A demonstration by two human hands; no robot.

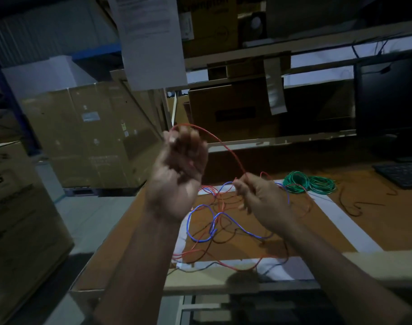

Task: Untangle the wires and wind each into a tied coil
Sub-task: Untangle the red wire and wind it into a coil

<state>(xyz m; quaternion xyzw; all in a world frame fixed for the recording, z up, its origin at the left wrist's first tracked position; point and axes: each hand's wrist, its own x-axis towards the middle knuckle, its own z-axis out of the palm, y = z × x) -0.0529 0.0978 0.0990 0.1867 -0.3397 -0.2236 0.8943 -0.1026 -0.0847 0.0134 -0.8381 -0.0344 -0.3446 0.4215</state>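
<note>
Brown worktop [376,233], dim storeroom. Loose red wire [226,146], blue wire [200,221] and black strands lie tangled on it. Left hand [179,170] raised, fingers curled round the red wire; right hand [259,195] pinches it. Green coils [308,182] beyond. Carton [12,207] at left reads "LG". Farther: keyboard [402,173], shelving [294,48].

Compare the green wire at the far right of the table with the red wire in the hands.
The thin green wire is wound into coils; the thin red wire runs loose, arching between the left hand and the right hand. The green wire rests untouched on the brown table; the red wire is held above it, its remainder tangled with blue and dark wires. Both are thin, flexible wires.
</note>
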